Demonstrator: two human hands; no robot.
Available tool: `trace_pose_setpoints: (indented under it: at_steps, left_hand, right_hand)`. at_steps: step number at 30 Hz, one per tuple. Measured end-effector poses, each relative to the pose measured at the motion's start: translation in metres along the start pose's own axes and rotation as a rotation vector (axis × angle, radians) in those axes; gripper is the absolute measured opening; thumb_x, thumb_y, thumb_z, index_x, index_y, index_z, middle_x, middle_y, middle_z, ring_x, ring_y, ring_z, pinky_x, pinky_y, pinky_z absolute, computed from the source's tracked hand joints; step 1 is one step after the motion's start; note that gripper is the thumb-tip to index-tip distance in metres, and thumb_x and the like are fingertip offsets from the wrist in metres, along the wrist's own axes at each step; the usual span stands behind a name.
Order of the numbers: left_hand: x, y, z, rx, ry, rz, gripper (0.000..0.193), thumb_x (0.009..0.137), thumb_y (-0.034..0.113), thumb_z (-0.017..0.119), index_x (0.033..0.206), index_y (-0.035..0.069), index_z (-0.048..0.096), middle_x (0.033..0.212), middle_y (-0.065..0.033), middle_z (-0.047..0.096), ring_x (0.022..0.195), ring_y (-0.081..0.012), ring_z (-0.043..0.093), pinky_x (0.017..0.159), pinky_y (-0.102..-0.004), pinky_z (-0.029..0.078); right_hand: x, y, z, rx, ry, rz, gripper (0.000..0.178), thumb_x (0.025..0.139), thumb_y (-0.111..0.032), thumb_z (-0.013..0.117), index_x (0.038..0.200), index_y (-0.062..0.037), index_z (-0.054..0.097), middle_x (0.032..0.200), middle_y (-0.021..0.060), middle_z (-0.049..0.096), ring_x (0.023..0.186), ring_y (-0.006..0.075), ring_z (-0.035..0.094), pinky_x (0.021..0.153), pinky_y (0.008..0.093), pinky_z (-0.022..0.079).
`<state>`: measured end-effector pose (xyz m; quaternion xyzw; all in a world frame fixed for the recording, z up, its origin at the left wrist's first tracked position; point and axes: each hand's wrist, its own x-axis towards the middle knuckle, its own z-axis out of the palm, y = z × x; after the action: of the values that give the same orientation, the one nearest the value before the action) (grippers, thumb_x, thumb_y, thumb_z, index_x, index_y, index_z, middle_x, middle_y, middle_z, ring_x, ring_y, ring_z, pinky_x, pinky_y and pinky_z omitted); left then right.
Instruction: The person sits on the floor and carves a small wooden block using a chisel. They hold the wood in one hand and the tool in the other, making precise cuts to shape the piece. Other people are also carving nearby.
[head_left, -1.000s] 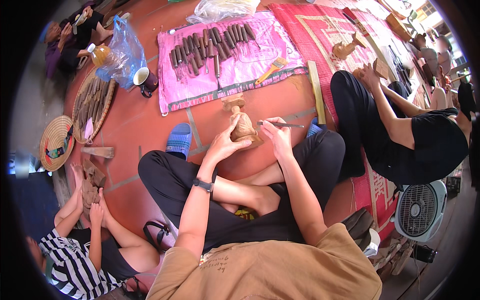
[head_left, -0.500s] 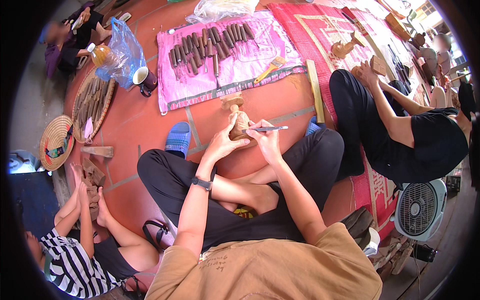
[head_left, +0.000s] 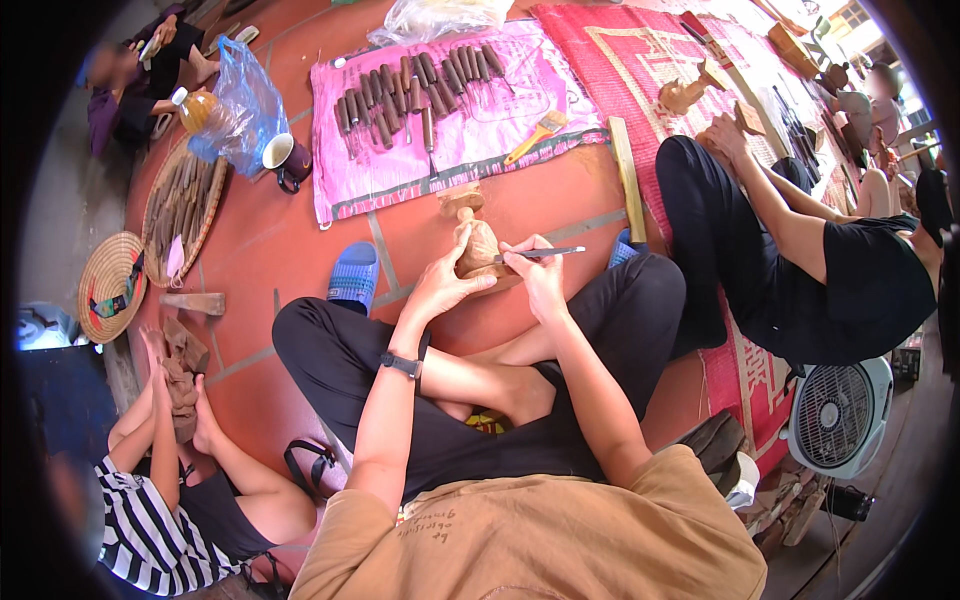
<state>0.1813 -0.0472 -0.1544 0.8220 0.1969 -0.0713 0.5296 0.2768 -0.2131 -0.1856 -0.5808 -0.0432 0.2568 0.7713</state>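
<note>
A light-brown wood carving [head_left: 479, 240], with a rounded body, a narrow neck and a blocky far end, lies in front of my crossed legs. My left hand [head_left: 449, 283] grips its left side, thumb along the near edge and fingers toward the top. In my right hand [head_left: 540, 276] is a slim dark pencil-like tool [head_left: 565, 250], pinched like a pen. Its left tip meets the carving's right side near the base; the exact contact is too small to make out.
Beyond the carving, several wood-handled chisels [head_left: 414, 95] and a flat brush [head_left: 538, 136] lie on a pink sheet [head_left: 345, 190]. A wooden mallet [head_left: 195, 302], a mug [head_left: 287, 160] and a basket of tools [head_left: 150, 225] are leftward. Co-workers sit on both sides; a fan [head_left: 835, 415] stands right.
My right hand and the pencil-like tool have shifted slightly right along the carving. My left hand keeps its grip. At lower left, the person in stripes has shifted.
</note>
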Motion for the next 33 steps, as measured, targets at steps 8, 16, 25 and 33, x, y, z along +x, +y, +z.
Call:
trace_pose_setpoints:
  at_steps: [8,16,25,33]
  left_hand:
    - [0.001,0.002,-0.003,0.004,-0.049,-0.036,0.104,0.076,0.046,0.080,0.157,0.020,0.020,0.137,-0.0205,0.055,0.119,-0.0299,0.058,0.102,-0.0379,0.043]
    - [-0.001,0.005,-0.002,0.015,-0.015,-0.017,0.104,0.075,0.048,0.078,0.156,0.020,0.021,0.125,-0.0235,0.063,0.118,-0.0366,0.060,0.100,-0.0413,0.044]
    - [0.000,0.005,-0.002,-0.030,-0.033,-0.031,0.104,0.075,0.048,0.078,0.156,0.020,0.020,0.124,-0.0227,0.063,0.118,-0.0360,0.060,0.100,-0.0407,0.044]
    - [0.000,0.005,-0.002,-0.008,-0.034,-0.040,0.104,0.074,0.048,0.079,0.156,0.022,0.020,0.129,-0.0226,0.060,0.121,-0.0362,0.058,0.102,-0.0408,0.043]
  right_hand:
    - [0.000,0.005,0.002,-0.012,-0.033,-0.076,0.012,0.085,0.007,0.064,0.083,-0.0028,0.057,0.089,0.0106,0.067,0.103,0.0193,0.066,0.081,0.0279,0.054]
    - [0.012,-0.001,-0.005,-0.010,-0.017,0.099,0.006,0.089,-0.001,0.064,0.088,-0.0029,0.058,0.093,0.0105,0.068,0.089,0.0169,0.068,0.078,0.0274,0.056]
    - [0.013,-0.008,0.003,0.099,0.099,0.130,0.011,0.086,-0.006,0.069,0.085,-0.0047,0.059,0.078,0.0044,0.065,0.068,0.0075,0.058,0.062,0.0218,0.046]
    - [0.016,-0.005,-0.001,0.076,0.108,0.109,0.015,0.086,-0.006,0.068,0.081,-0.0056,0.055,0.080,0.0050,0.065,0.071,0.0088,0.061,0.065,0.0241,0.050]
